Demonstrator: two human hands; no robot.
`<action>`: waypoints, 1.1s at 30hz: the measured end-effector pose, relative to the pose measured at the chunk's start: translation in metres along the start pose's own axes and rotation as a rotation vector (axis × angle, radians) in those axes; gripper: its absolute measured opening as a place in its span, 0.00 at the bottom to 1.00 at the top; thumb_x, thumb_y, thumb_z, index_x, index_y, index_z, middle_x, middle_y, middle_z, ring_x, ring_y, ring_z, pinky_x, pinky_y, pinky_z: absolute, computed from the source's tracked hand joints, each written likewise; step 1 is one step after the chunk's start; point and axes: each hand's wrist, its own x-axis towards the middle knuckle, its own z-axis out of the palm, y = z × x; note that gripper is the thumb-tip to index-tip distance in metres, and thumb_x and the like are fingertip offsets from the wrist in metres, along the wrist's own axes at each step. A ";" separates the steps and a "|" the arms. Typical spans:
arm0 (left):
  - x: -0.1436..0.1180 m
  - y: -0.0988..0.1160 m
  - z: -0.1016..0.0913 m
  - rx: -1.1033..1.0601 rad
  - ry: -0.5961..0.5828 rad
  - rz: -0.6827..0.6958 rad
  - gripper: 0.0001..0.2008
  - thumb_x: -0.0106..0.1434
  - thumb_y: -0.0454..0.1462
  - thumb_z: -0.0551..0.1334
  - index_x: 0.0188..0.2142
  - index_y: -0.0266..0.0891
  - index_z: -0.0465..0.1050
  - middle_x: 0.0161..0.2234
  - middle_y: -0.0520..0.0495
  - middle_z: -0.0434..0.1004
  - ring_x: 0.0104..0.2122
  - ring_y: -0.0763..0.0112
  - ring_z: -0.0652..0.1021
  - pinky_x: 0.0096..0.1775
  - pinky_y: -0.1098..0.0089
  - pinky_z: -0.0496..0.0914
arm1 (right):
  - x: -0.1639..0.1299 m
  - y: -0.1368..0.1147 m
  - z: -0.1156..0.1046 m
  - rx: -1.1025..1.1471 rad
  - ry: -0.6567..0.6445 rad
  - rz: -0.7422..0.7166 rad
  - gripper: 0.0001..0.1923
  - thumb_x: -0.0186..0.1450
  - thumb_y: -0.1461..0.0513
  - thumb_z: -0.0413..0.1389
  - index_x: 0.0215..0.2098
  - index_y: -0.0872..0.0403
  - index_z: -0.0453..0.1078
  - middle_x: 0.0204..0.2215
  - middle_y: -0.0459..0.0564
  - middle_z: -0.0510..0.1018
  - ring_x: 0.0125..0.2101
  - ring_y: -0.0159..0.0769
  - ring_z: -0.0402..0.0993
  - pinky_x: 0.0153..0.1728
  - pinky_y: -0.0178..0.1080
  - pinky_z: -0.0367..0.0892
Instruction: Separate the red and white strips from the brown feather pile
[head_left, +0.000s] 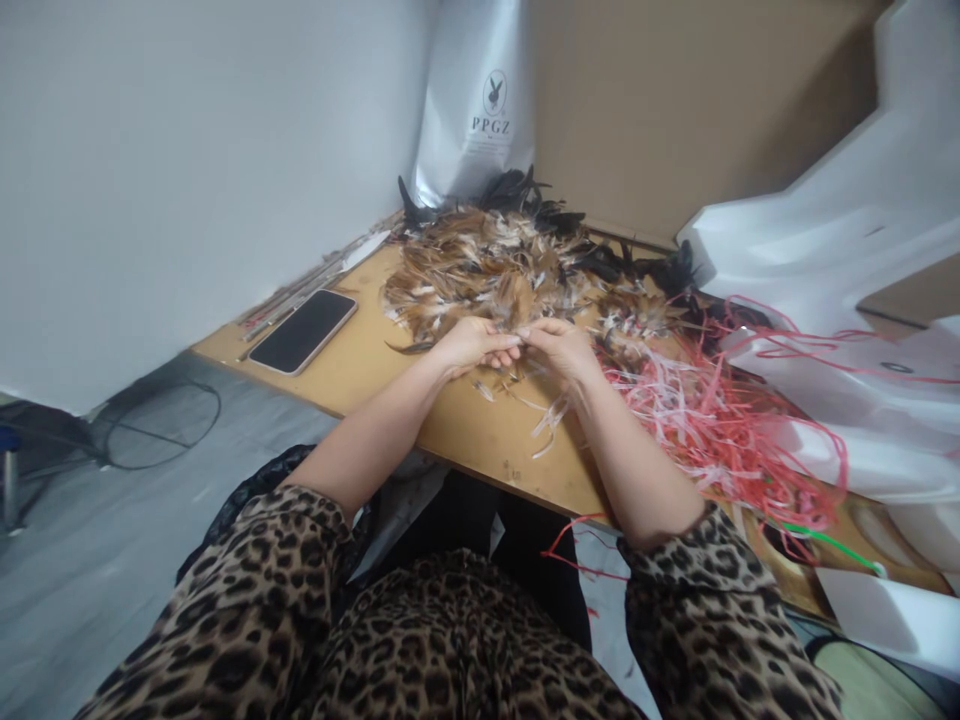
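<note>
My left hand (480,346) and my right hand (559,350) meet above the table, fingertips pinched together. A brown feather (517,297) rises just beyond the fingertips, its quill end apparently between them; the exact grip is hard to make out. Directly behind the hands spreads a large pile of brown and white feathers (457,262), with black feathers (517,190) along its back edge. Beneath the hands, a few pale loose strips (550,425) lie on the table (480,445).
A smartphone (304,330) lies on the left. To the right is a tangled heap of red and white strands (720,430), beside white plastic forms (825,240). A silver printed bag (476,120) stands at the back. A dark cable (161,455) loops on the floor.
</note>
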 end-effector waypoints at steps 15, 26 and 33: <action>0.002 -0.004 0.007 0.305 0.026 0.145 0.08 0.56 0.32 0.61 0.24 0.28 0.71 0.17 0.46 0.73 0.16 0.78 0.73 0.22 0.78 0.68 | -0.010 -0.009 0.011 -0.356 0.097 -0.246 0.16 0.46 0.53 0.63 0.17 0.55 0.66 0.14 0.43 0.70 0.17 0.27 0.61 0.18 0.32 0.55; 0.000 -0.002 0.003 0.248 -0.026 0.157 0.06 0.56 0.33 0.61 0.28 0.28 0.73 0.24 0.43 0.77 0.22 0.77 0.76 0.26 0.76 0.69 | -0.008 -0.011 0.007 -0.309 0.088 -0.197 0.14 0.47 0.54 0.63 0.19 0.56 0.69 0.17 0.42 0.71 0.19 0.27 0.62 0.21 0.32 0.57; -0.001 -0.001 0.004 0.306 0.025 0.161 0.07 0.56 0.31 0.60 0.24 0.29 0.73 0.18 0.47 0.73 0.17 0.80 0.72 0.24 0.78 0.67 | -0.007 -0.008 0.009 -0.285 0.063 -0.211 0.13 0.47 0.55 0.63 0.19 0.55 0.68 0.18 0.43 0.71 0.20 0.28 0.63 0.23 0.33 0.59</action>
